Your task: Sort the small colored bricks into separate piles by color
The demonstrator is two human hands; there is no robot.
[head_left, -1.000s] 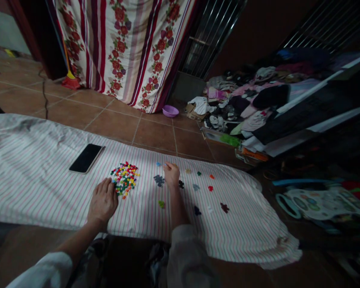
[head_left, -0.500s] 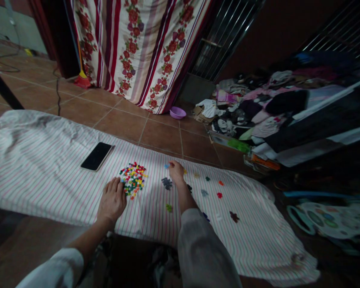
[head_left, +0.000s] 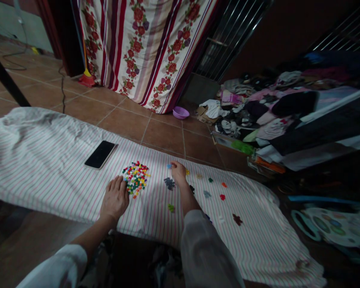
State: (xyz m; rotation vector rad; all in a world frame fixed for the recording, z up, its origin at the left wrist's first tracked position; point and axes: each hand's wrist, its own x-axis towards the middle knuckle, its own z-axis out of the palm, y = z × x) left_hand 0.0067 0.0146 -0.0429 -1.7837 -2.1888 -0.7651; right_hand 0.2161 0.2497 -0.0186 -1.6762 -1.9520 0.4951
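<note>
A mixed heap of small coloured pieces [head_left: 137,178] lies on the striped cloth [head_left: 147,224]. My left hand [head_left: 115,197] rests flat at the heap's left edge, fingers stretched out. Farther right, my right hand [head_left: 178,171] is over the cloth with its fingers pinched beside a few light blue pieces [head_left: 169,166]. Whatever is between those fingertips is too small to make out. Just below that hand is a dark grey pile [head_left: 169,183], and nearer me a lime green one [head_left: 171,208]. My right forearm partly covers the black pieces [head_left: 192,189].
Single-colour piles continue rightward: yellow, beige, green [head_left: 210,180], orange, grey-blue [head_left: 207,194], red [head_left: 222,197], white and brown [head_left: 237,219]. A phone [head_left: 101,155] lies left of the heap. Beyond the cloth are a purple basin [head_left: 181,113], a curtain [head_left: 150,52] and piled clothes [head_left: 267,104].
The whole view has shifted slightly, so everything appears a little farther right. Both hands keep nearly the same places against the cloth, the right one still beside the light blue pieces.
</note>
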